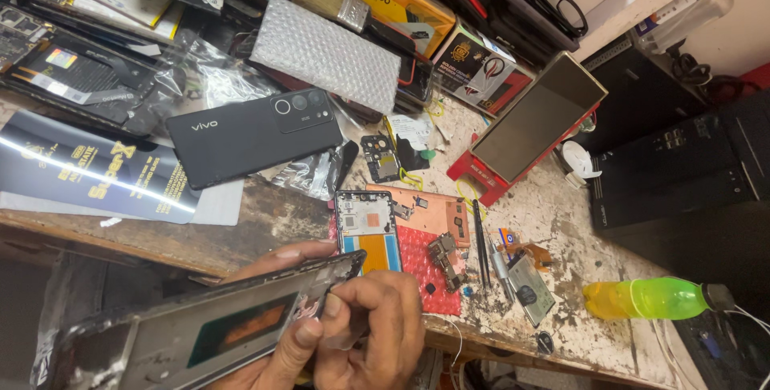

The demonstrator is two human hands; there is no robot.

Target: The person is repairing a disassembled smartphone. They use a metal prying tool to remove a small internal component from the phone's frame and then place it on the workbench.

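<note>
Phone frame (pixel 208 326) in hands, tweezers (pixel 480 242) R, bottle (pixel 650 298) far R

Left hand (pixel 277 266): under the opened phone frame (pixel 200 330) — holding it off the surface's (pixel 265 218) near edge.
Right hand (pixel 377 330): fingertips pinched at the frame's top corner.
Black phone (pixel 253 135): face down, mid-surface.

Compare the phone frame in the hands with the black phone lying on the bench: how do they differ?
The phone frame is stripped open, its inner side bare; the black phone is closed, showing its back cover and camera lenses. The frame is held tilted above the bench edge by the left hand, with the right hand pinching at its corner; the black phone lies flat and untouched on the bench. Both are slim rectangles of similar shape.
</note>
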